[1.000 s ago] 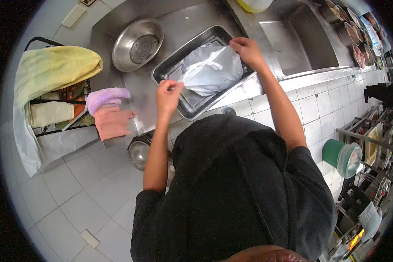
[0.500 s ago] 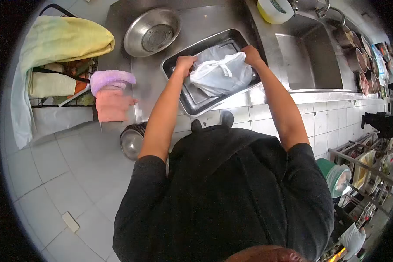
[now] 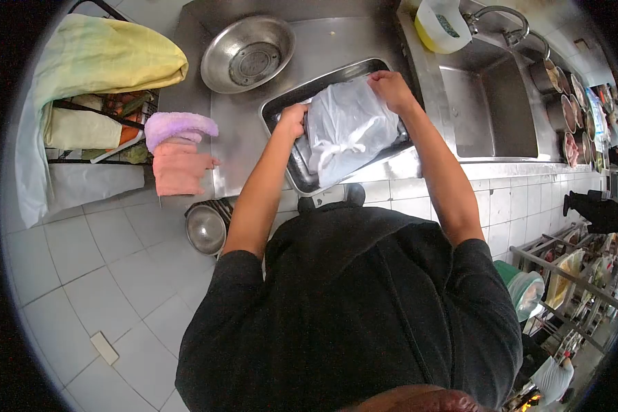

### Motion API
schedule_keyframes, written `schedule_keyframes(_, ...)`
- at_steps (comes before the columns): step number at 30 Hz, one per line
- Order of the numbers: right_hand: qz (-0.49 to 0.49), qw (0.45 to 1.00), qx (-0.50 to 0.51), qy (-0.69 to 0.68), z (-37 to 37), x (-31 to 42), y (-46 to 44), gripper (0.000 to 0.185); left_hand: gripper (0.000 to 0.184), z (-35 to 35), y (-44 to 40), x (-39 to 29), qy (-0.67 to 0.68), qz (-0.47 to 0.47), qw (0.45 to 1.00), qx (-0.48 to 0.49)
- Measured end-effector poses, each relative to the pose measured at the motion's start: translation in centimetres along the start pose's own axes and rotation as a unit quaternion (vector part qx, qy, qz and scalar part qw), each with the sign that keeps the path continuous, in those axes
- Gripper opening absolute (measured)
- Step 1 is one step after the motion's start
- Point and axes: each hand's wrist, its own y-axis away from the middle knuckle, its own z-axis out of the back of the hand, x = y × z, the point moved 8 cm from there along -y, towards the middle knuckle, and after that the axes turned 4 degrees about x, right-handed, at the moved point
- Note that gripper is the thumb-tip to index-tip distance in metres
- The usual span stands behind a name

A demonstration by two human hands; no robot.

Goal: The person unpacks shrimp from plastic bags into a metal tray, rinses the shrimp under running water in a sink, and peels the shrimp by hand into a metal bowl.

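A knotted white plastic bag (image 3: 353,120) lies in a dark rectangular metal tray (image 3: 273,106) on the steel counter. My left hand (image 3: 293,119) is closed at the bag's left edge, just inside the tray's left side. At the bag's upper right corner, my right hand (image 3: 390,90) pinches the plastic. The knot faces me and lies near the tray's front edge. What is inside the bag cannot be made out.
Behind the tray stands a round steel bowl (image 3: 248,55). Purple and orange cloths (image 3: 182,167) hang at the counter's left edge, beside a covered rack of vegetables (image 3: 82,130). On the right are a sink (image 3: 491,113), a tap (image 3: 515,34) and a yellowish container (image 3: 439,31).
The bag has been turned over toward me: its knot has moved from the middle down to the front edge. My right hand has shifted slightly inward over the bag's far corner.
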Motion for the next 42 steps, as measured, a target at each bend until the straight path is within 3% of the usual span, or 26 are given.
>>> schedule_keyframes(2,0.02,0.997,-0.005,-0.074,0.7,1.6,-0.2,0.013,0.011,0.8,-0.8,-0.2,0.062,-0.06,0.996,0.008)
schedule_keyframes(5,0.084,0.992,-0.012,-0.097,3.4,7.0,2.0,0.008,0.017,0.7,0.0,-3.3,0.052,-0.154,0.984,0.074)
schedule_keyframes(7,0.127,0.988,-0.006,-0.087,5.0,10.8,5.3,0.005,0.02,-0.3,4.0,-5.9,-0.004,-0.212,0.976,0.046)
schedule_keyframes(10,0.197,0.979,0.057,-0.016,7.1,9.6,8.2,0.005,0.02,-1.3,9.0,-8.1,-0.156,-0.309,0.938,0.032)
schedule_keyframes(13,0.115,0.99,0.081,0.023,6.9,5.7,11.9,0.011,0.014,-2.5,13.1,-7.5,-0.385,-0.429,0.816,0.05)
schedule_keyframes(14,0.025,0.992,0.068,0.1,6.6,2.3,11.8,0.008,0.014,-2.8,13.2,-6.3,-0.431,-0.429,0.792,0.058)
schedule_keyframes(16,0.035,0.979,0.034,0.197,6.0,2.1,11.9,0.009,0.013,-3.5,13.3,-3.5,-0.521,-0.422,0.737,0.085)
schedule_keyframes(17,0.05,0.978,0.005,0.203,5.8,2.7,11.3,0.011,0.015,-3.2,12.6,-2.7,-0.531,-0.369,0.757,0.092)
schedule_keyframes(20,0.102,0.962,-0.062,0.246,4.1,3.8,8.7,0.022,0.025,-2.4,13.6,-3.4,-0.447,-0.393,0.804,0.007)
schedule_keyframes(21,0.129,0.948,-0.07,0.282,3.3,2.9,6.9,0.027,0.04,-1.7,13.8,-3.9,-0.459,-0.459,0.757,-0.073)
schedule_keyframes(23,0.196,0.932,-0.072,0.297,1.5,1.6,4.3,0.035,0.05,-1.6,13.2,-3.7,-0.512,-0.443,0.724,-0.132)
schedule_keyframes(24,0.173,0.93,-0.062,0.317,0.5,0.3,3.0,0.038,0.055,-1.6,13.2,-3.8,-0.534,-0.434,0.707,-0.164)
schedule_keyframes(26,0.136,0.923,-0.037,0.358,-1.3,-1.0,0.9,0.044,0.056,-1.3,12.2,-3.6,-0.515,-0.376,0.755,-0.152)
schedule_keyframes(27,0.109,0.915,-0.004,0.388,-2.0,-1.2,0.6,0.038,0.056,-1.1,11.9,-3.7,-0.504,-0.347,0.777,-0.147)
schedule_keyframes(30,0.148,0.914,-0.043,0.374,-1.2,0.0,0.9,0.024,0.044,-1.0,12.1,-4.4,-0.481,-0.351,0.792,-0.135)
schedule_keyframes(31,0.158,0.914,-0.056,0.369,-1.1,0.2,1.3,0.021,0.031,-1.3,12.9,-5.0,-0.484,-0.423,0.75,-0.158)
schedule_keyframes(34,0.138,0.908,-0.079,0.388,-0.6,0.9,1.8,0.019,0.025,-0.8,11.8,-5.2,-0.447,-0.385,0.797,-0.13)
schedule_keyframes(37,0.202,0.906,-0.13,0.349,0.4,4.2,3.3,0.016,0.023,-0.9,11.8,-6.1,-0.454,-0.407,0.779,-0.148)
schedule_keyframes(40,0.245,0.912,-0.162,0.287,1.7,8.2,4.3,0.015,0.017,-1.2,12.6,-8.2,-0.345,-0.343,0.866,-0.118)
schedule_keyframes(42,0.249,0.918,-0.176,0.255,2.8,10.6,5.4,0.013,0.016,-2.0,12.5,-9.0,-0.312,-0.32,0.892,-0.069)
